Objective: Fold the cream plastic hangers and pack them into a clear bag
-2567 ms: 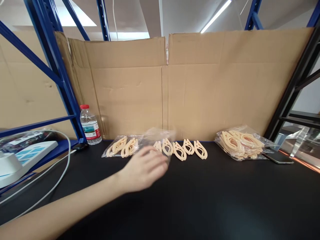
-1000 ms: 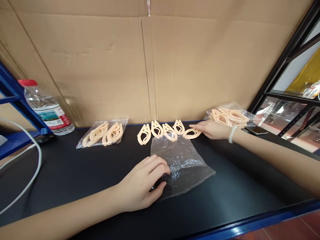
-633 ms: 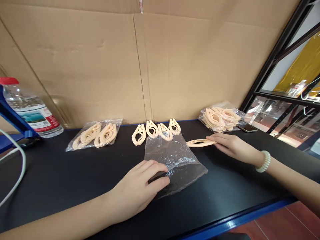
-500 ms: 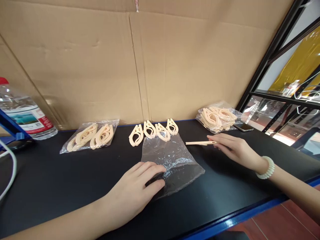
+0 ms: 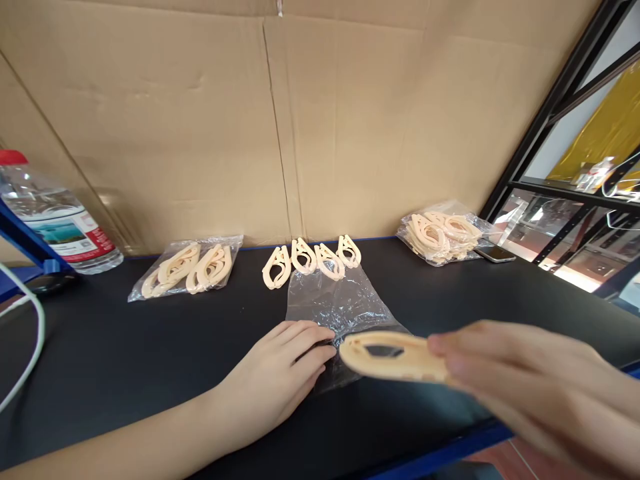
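Observation:
My left hand (image 5: 285, 370) rests at the near left edge of a clear plastic bag (image 5: 345, 300), its fingertips pinching the film at the bag's mouth. A beige folding hanger (image 5: 390, 355) is in my right hand (image 5: 520, 380), gripped at one end, with its looped end above the near part of the bag. The right hand is blurred. Several matching beige hangers (image 5: 330, 262) lie in a row behind the bag, some touching its far end.
Bagged beige hangers lie at the back left (image 5: 213, 269) and back right (image 5: 440, 235). A phone (image 5: 495, 254) is beside the right pile. At the far left are a water bottle (image 5: 70, 230), a black mouse (image 5: 53, 281) and a white cable (image 5: 35, 333).
My right hand has brought the hanger nearer and to the left, over the bag, turning its loop into view. My left hand stays at the bag, with fingertips closer together.

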Motion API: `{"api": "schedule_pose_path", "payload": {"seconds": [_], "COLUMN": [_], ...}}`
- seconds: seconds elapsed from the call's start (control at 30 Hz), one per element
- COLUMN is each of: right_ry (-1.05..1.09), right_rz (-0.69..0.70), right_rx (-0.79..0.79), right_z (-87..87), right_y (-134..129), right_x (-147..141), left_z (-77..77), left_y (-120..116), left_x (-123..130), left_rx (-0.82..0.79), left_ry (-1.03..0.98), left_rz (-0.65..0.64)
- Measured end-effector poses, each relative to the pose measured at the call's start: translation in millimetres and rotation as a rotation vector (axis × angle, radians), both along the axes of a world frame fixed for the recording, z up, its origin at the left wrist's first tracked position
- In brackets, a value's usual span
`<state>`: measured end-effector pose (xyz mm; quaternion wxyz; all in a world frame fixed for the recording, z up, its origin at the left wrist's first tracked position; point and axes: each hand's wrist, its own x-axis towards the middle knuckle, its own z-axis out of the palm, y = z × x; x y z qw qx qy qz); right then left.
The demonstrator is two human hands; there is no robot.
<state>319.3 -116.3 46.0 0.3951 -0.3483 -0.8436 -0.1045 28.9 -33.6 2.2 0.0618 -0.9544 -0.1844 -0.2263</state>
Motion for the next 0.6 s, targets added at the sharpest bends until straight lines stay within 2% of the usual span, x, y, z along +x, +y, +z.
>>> {"api": "schedule_pose_path", "payload": {"seconds": [0.1,0.2,0.37,0.47,0.6], "right_ry": [-0.165,-0.249,-0.539,-0.616,-0.682], "right_rz": [0.122,0.181,0.112,0.078,0.031], "right_rx": [0.097,0.125,0.261,0.336,0.33], "right_z": [-5.3,-8.1,-10.4,-17.0,-24.0], "right_y": [-3.6,4.0,6.1,4.2,7.4], "right_x": [-15.3,-32.7,-54.2,-61.0,-70.3], "left_z": [-1.8,-1.7,-1.2,-1.7,-1.0], "left_y": [-0.1,-0.6,-0.6,-0.9,-2.2], "left_x": [-0.2,0.0,-0.1,-1.1,-2.4], "left_rx": [-0.026,-0.053,-0.111,-0.117,-0.12], "left_ry": [-0.042,-0.05,-0.052,-0.057,-0.064], "left_rz": [-0.005,-0.001,0.014,-0.003,-0.019]}}
